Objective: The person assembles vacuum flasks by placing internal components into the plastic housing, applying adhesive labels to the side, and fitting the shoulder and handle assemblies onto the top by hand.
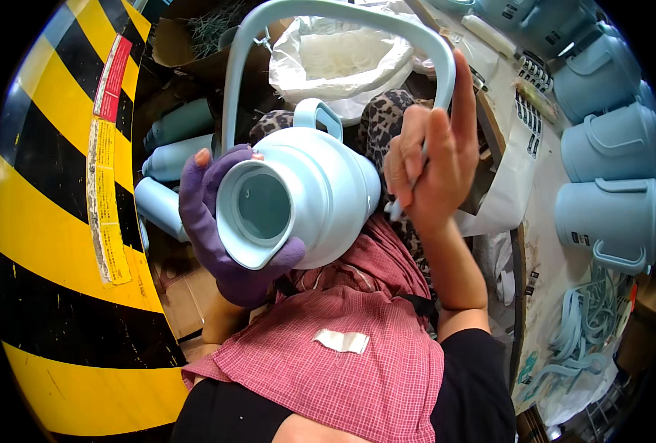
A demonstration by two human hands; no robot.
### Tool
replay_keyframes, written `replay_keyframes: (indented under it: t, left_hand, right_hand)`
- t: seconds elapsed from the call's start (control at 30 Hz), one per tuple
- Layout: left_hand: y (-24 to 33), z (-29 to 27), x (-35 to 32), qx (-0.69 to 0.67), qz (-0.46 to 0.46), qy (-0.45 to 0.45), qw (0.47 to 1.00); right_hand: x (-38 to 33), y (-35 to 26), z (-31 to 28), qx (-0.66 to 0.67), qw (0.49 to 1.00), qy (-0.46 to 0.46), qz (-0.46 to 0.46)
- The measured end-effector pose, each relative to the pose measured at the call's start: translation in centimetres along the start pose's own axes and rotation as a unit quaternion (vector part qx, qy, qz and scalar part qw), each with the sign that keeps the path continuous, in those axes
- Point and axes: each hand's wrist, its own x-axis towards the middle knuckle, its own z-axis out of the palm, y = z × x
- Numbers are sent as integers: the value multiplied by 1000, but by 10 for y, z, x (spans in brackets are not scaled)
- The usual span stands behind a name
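A pale blue jug-shaped pot lies tilted over my lap with its open, spouted mouth facing me. My left hand, in a purple glove, is wrapped round the neck just below the rim. On the pot's upper side is a small loop grip. A large pale blue curved handle arches over the pot. Its left end passes behind my left hand, so I cannot tell whether it is attached. My bare right hand has its fingers curled on the handle's other end, apart from the pot, with the index finger stretched up along it.
A yellow-and-black striped panel rises close on the left, with several blue bottle-shaped bodies beside it. Ahead stands a bin lined with a white bag. On the right-hand bench are several pots and a heap of curved strips.
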Motion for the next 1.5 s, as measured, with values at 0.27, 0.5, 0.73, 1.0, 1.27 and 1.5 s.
replay_keyframes:
  t: [0.27, 0.5, 0.73, 1.0, 1.27, 1.5]
  left_hand:
    - [-2, 3, -5, -16, -12, -1, 1000]
    - [-12, -44, -31, -269, -194, 195, 923]
    - [-27, -12, 31, -487, -340, -160, 789]
    - [-42, 9, 18, -431, -336, -161, 822]
    - [-48, 11, -3, -413, -297, -137, 850]
    - [-55, 9, -4, -462, -326, -137, 813]
  right_hand:
    - [-12, 37, 15, -96, 983, 155, -29]
    - [-32, 6, 15, -113, 979, 114, 126]
    - [-50, -10, -4, -130, 977, 98, 138]
    - [-60, -9, -15, -178, 969, 98, 144]
    - [-71, -7, -15, -219, 966, 83, 112]
    - [-70, -4, -12, -230, 956, 104, 150]
